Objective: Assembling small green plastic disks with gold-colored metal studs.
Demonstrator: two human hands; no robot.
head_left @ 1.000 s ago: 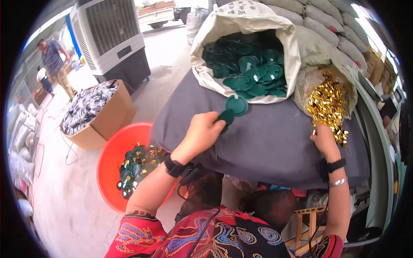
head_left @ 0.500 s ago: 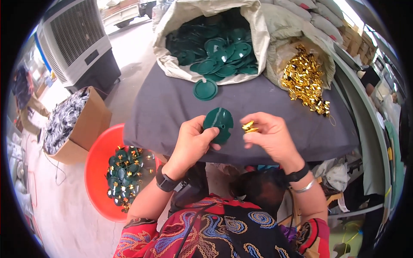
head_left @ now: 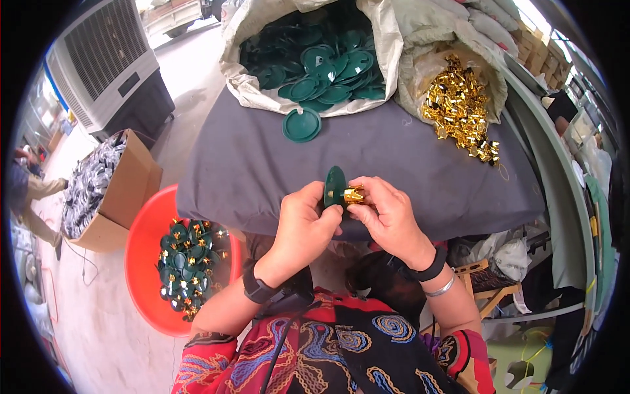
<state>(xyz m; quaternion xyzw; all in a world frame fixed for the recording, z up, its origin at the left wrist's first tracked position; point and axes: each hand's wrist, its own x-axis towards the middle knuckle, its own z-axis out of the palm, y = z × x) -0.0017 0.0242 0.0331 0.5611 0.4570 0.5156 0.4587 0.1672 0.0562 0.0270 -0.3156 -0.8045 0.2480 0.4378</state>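
A green disc [head_left: 334, 180] is gripped edge-on by the left hand [head_left: 305, 217] over the grey cloth [head_left: 256, 167]; a gold piece [head_left: 355, 195] is pinched at its face by the right hand [head_left: 387, 211]. Joining is judged underway; careful alignment appears required.

Left hand [head_left: 303, 213]: some fingers hidden. Green disc [head_left: 334, 186] to gold piece [head_left: 355, 195] contact too small to tell. Far-left person [head_left: 44, 190] blurred, edge-cropped. Far truck [head_left: 173, 16], white sack [head_left: 391, 52] cut off up top.
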